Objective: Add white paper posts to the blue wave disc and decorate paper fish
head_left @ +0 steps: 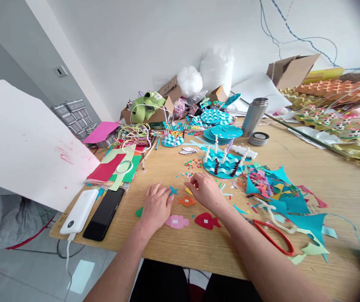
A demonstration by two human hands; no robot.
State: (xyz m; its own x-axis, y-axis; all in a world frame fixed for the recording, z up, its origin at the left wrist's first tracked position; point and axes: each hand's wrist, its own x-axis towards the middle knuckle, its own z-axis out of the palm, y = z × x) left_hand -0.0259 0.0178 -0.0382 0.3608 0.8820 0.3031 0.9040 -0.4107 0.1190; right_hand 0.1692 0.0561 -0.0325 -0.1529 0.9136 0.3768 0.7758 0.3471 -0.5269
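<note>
My left hand (157,205) lies nearly flat on the wooden table, fingers stretched out and close to a blue paper starfish (173,191). It partly covers a green paper piece (139,212). My right hand (207,189) is curled, its thumb and fingertips drawn together beside a yellow paper piece (189,191); whatever the fingertips hold is hidden. Between and below the hands are an orange paper fish (186,201), a pink paper fish (176,221) and a red paper fish (205,221), each with a small white square on it.
Behind my right hand stands a blue wavy paper disc (219,164) with upright pipe-cleaner pieces. Red-handled scissors (274,237) and teal paper scraps (307,224) lie right. A phone (103,214), a white power bank (79,212) and coloured paper sheets (107,167) are left. A metal flask (254,117) stands behind.
</note>
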